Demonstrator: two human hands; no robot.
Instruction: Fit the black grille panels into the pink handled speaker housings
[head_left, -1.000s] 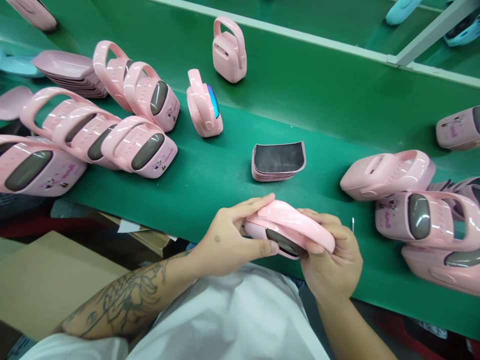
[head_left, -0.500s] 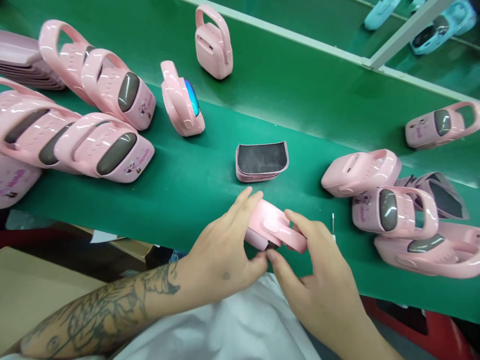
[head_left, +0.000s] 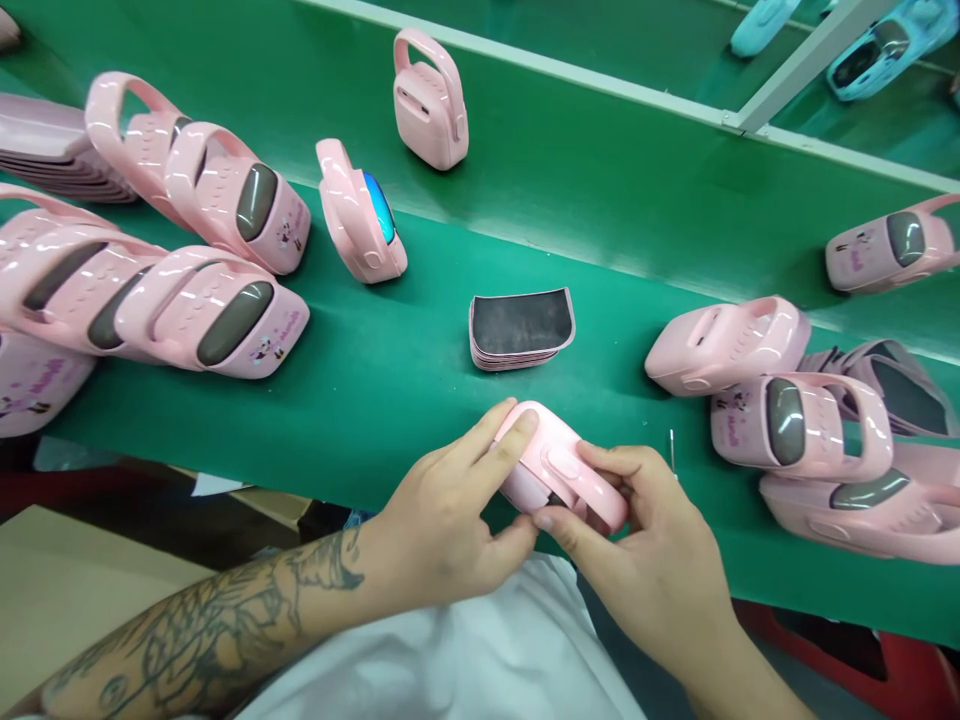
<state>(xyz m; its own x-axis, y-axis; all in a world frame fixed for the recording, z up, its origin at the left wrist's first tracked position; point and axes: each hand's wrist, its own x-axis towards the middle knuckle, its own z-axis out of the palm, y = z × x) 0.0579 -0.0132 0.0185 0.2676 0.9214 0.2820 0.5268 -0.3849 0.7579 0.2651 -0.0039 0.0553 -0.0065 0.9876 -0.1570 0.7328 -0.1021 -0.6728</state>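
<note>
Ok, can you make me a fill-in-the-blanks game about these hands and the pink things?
1. The person's left hand and right hand hold a glossy pink plastic case over a ____ conveyor belt.
2. A dark ____ covers the left forearm.
3. Another pink plastic case, farther up the belt, shows a shiny ____ oval panel.

Missing words: green, tattoo, blue.
</note>
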